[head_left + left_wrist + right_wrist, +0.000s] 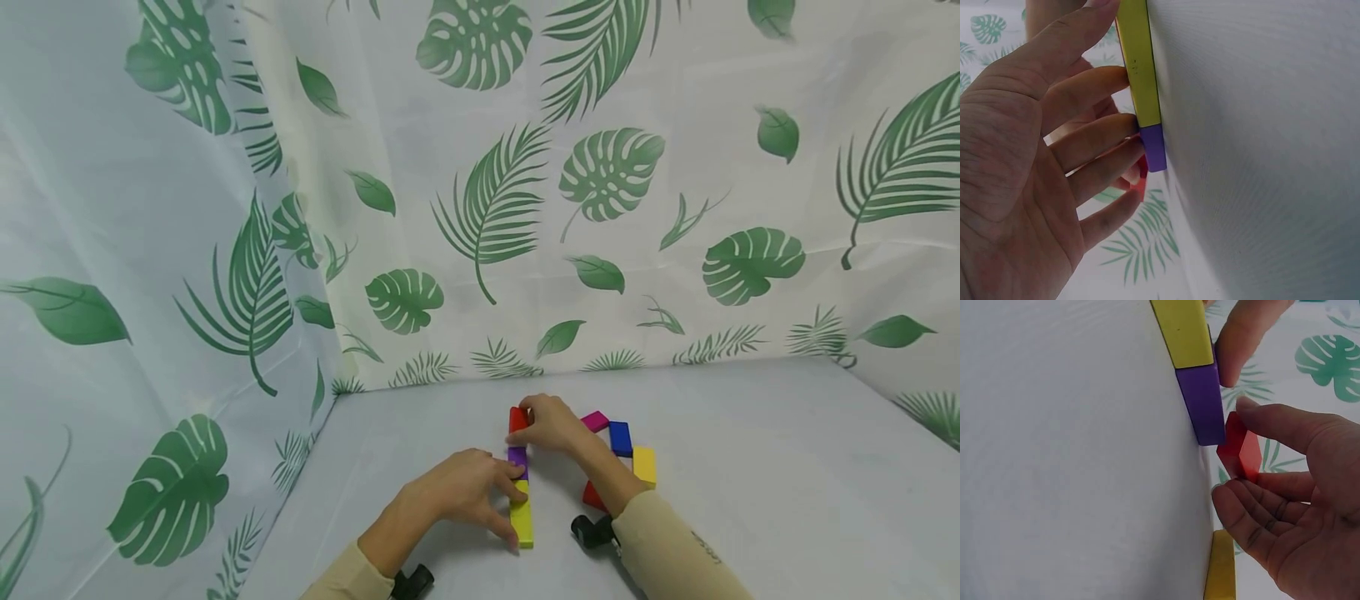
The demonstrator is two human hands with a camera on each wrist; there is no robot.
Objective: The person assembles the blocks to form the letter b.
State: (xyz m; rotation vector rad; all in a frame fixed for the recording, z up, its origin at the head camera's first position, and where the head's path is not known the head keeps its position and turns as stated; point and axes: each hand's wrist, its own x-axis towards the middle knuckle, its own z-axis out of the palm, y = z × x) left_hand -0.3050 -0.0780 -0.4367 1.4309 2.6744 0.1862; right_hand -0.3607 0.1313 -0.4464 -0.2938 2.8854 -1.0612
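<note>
A straight row on the table has a long yellow block (521, 525) at the near end and a purple block (518, 457) beyond it. My left hand (468, 487) lies along the row's left side, thumb and fingertips touching the yellow and purple blocks with the fingers fairly straight. At the far end, my right hand (553, 423) pinches a red block (1241, 450) between thumb and fingers. In the right wrist view the red block is tilted, close by the end of the purple block (1202, 403).
Right of the row, partly behind my right forearm, lie a magenta block (596, 421), a blue block (620, 438), a yellow block (644, 467) and another red block (593, 497). A white leaf-print curtain (510, 250) stands behind the pale table (787, 500).
</note>
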